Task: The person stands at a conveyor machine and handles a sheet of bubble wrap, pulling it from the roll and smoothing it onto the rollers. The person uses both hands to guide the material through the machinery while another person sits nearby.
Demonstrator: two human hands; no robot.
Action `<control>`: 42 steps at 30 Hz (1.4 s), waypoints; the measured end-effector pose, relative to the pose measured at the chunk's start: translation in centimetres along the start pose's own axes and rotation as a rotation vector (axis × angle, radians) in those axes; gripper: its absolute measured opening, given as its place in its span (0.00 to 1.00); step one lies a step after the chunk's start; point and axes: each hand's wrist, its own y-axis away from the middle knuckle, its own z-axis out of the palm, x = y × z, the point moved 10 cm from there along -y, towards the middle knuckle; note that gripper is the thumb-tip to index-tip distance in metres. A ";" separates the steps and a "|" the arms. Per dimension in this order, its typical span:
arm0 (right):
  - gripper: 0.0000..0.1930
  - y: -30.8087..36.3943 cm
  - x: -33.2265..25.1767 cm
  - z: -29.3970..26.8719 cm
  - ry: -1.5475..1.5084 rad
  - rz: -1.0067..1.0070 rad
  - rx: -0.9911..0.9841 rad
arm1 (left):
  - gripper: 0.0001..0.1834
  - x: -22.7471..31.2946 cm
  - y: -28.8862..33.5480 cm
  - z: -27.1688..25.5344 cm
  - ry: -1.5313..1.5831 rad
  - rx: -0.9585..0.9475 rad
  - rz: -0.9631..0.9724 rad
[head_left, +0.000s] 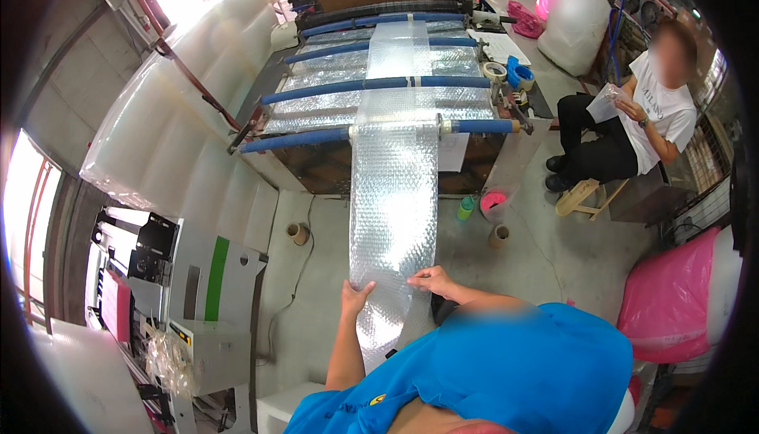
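Observation:
A long clear strip of bubble wrap (393, 197) comes down from the machine's rollers toward my body. My left hand (356, 298) grips its left edge, thumb on top and the other fingers hidden behind. At the opposite edge, my right hand (431, 280) pinches the strip between thumb and fingers. Between my hands the sheet bends and catches bright glare. Its lower end passes out of sight by my blue shirt (506, 363).
Ahead stands a machine with blue-covered rollers (296, 140). Large bubble wrap rolls (182, 110) line the left, above a grey machine (213, 355). A seated person (660, 106) at right holds a clear bag. Cardboard tubes (297, 234), a green bottle (466, 208) and a cable (296, 296) lie about the floor.

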 end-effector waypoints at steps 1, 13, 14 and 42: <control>0.15 0.8 -0.5 0.4 0.003 -0.018 -0.014 | 0.27 0.4 0.4 -0.5 0.023 0.042 0.045; 0.11 5.4 -5.2 0.9 -0.100 -0.204 0.219 | 0.18 3.4 3.7 -7.3 0.240 0.237 0.064; 0.11 6.0 -5.4 1.5 -0.157 -0.197 0.261 | 0.18 3.0 3.4 -7.4 0.173 0.236 0.037; 0.11 5.6 3.0 2.1 -0.069 0.028 0.222 | 0.24 -3.2 1.8 -1.8 0.133 -0.016 0.003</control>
